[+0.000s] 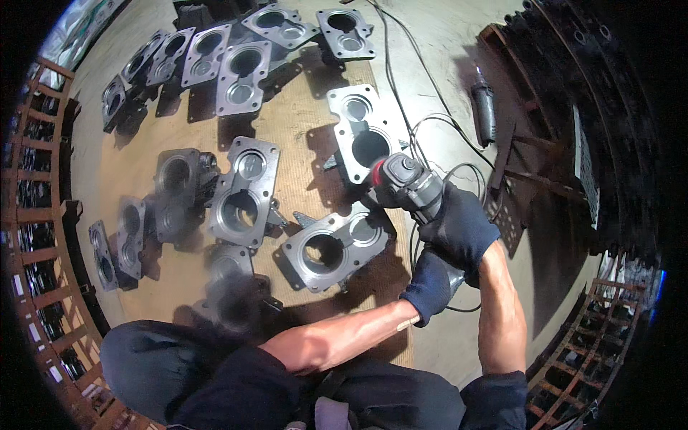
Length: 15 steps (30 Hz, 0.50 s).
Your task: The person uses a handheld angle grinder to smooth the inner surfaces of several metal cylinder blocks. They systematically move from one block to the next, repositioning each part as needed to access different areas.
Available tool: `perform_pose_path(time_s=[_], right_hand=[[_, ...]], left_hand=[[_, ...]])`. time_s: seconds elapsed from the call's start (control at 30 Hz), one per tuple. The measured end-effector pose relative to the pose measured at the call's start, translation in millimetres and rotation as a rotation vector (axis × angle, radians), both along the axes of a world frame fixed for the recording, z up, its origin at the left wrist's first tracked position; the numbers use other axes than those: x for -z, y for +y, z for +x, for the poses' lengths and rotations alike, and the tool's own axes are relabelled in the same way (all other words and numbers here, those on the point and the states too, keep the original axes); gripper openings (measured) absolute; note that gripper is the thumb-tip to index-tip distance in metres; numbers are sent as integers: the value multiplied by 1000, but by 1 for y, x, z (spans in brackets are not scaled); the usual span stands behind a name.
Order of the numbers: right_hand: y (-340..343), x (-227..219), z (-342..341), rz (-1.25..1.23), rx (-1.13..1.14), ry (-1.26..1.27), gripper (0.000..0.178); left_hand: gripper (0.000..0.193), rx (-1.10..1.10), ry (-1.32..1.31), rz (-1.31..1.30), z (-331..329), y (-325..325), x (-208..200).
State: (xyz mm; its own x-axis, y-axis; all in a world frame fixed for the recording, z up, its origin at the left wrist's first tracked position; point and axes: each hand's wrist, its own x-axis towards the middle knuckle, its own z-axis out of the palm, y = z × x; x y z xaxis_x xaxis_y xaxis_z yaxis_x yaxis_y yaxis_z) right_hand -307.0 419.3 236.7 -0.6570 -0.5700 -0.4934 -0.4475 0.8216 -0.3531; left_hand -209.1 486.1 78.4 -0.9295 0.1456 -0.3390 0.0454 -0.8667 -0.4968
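Both my hands wear dark gloves and hold one angle grinder. My right hand wraps round its body just behind the head. Behind and below it, my left hand closes round the rear end. The grinder's head, with a red edge at its left side, hangs over the lower end of a grey cast-metal housing with round openings. Close below the head lies another metal housing, tilted, its upper right end near the tool. Whether the disc touches either housing cannot be told.
More metal housings stand on a brown cardboard sheet to the left. A second power tool lies at the right among black cables. Rusty metal racks stand at both sides, with dark stacked parts at the right.
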Motion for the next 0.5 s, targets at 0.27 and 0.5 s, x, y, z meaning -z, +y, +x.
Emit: perform_pose_path(time_s=[0.27, 0.5], right_hand=[[-46, -7, 19, 28, -225, 44, 51], [-5, -2, 19, 13, -13, 28, 54]], left_hand=[[21, -130, -37, -274, 11, -34, -22], [44, 61, -108, -36, 10, -9, -35]])
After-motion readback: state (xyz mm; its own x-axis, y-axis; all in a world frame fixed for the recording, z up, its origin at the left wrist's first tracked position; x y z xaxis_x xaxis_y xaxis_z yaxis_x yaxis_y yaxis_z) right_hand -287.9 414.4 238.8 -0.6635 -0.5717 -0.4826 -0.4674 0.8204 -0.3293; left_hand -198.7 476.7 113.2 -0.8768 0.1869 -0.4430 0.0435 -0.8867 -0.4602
